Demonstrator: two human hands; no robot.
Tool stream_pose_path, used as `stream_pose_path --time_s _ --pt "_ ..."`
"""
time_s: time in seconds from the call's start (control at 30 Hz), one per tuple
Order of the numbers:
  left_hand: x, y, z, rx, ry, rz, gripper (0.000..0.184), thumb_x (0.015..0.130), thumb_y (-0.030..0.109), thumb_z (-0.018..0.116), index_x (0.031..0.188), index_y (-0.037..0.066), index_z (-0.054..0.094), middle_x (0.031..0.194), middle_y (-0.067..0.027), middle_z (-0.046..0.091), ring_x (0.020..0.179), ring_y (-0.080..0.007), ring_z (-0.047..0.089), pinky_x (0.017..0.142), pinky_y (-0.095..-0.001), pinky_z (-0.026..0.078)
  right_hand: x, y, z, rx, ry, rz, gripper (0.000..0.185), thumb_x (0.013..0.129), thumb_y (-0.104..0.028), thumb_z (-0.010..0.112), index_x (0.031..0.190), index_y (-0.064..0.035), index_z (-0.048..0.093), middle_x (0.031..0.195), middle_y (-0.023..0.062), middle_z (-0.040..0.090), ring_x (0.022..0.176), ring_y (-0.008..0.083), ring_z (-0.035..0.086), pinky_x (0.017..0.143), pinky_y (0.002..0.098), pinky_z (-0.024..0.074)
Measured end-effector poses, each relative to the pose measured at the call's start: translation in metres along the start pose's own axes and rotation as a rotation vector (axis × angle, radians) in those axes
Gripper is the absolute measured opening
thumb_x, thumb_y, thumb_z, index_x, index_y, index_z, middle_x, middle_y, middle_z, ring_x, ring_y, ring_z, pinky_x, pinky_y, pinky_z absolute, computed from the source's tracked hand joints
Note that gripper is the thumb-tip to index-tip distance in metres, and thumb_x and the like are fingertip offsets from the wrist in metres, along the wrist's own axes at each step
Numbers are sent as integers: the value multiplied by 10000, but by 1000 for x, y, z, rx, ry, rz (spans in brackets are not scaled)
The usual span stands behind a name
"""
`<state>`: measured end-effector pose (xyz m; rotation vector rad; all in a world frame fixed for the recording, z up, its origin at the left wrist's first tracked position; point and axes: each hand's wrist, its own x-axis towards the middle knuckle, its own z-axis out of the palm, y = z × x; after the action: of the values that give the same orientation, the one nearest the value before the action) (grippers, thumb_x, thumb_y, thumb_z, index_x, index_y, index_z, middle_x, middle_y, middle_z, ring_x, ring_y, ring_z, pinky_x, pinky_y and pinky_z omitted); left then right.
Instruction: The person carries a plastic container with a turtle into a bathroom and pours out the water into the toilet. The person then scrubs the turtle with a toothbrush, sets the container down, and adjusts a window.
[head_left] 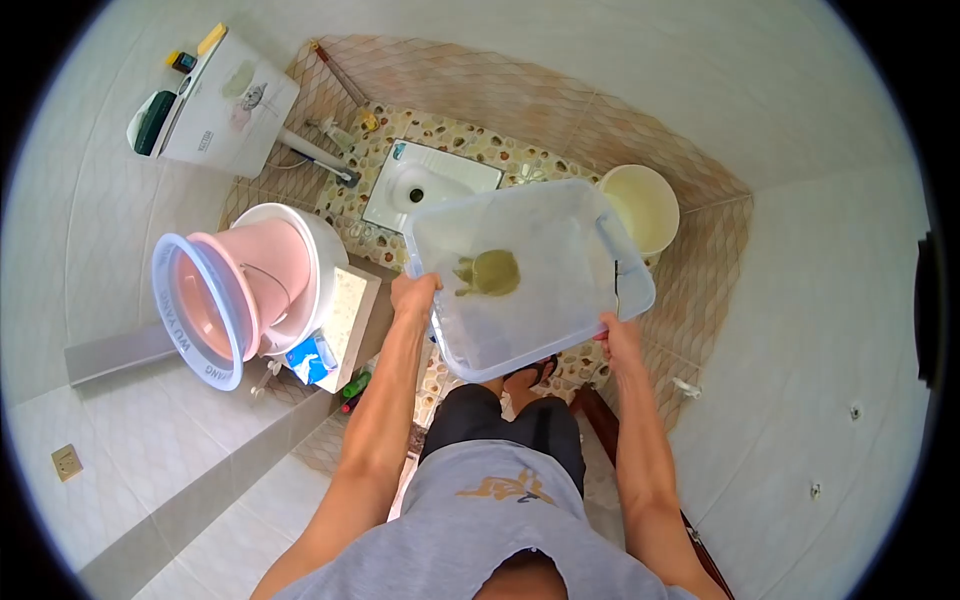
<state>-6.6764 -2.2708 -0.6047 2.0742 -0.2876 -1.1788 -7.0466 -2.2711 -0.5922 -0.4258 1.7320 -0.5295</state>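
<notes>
A translucent plastic storage bin (550,315) is held up in front of me, over the floor and partly over the squat toilet (440,186). Inside it, left of the middle, lies an olive-green turtle (495,272) on the bottom. My left hand (415,293) is closed on the bin's left rim. At the near right corner, my right hand (621,342) grips the rim, close to a crack-like dark line. The bin's blue-tinted handle (612,240) is on its right side.
A cream bucket (640,208) stands behind the bin at right. On the left, pink and blue basins (200,310) are stacked in a white tub on a counter (352,318) beside a blue packet (311,358). A white cistern (235,105) hangs on the wall.
</notes>
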Motion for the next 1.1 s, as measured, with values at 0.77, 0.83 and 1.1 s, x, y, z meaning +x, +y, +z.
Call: stream_pose_path --time_s 0.77,0.83,1.1 --pt "24 67 -27 -608 -107 426 306 706 26 585 1004 -42 586 887 -84 621 770 -178 612 709 -311 514 -35 -156 60 -19 9 -681 205 825 -199 662 788 -1 620 648 -13 528 536 68 445 493 241 335" --pt "30 79 -19 -697 -155 310 282 714 25 587 988 -40 584 875 -94 619 762 -193 620 693 -329 526 -41 -183 65 -44 39 -751 219 822 -200 664 788 14 632 663 1 555 549 77 465 513 248 355" --pt "45 88 -29 -633 -54 -24 269 707 18 596 959 -77 603 869 -140 633 711 -252 641 636 -389 542 -37 -246 101 -331 -11 -591 311 795 -243 664 720 56 632 630 62 596 560 128 524 545 281 398"
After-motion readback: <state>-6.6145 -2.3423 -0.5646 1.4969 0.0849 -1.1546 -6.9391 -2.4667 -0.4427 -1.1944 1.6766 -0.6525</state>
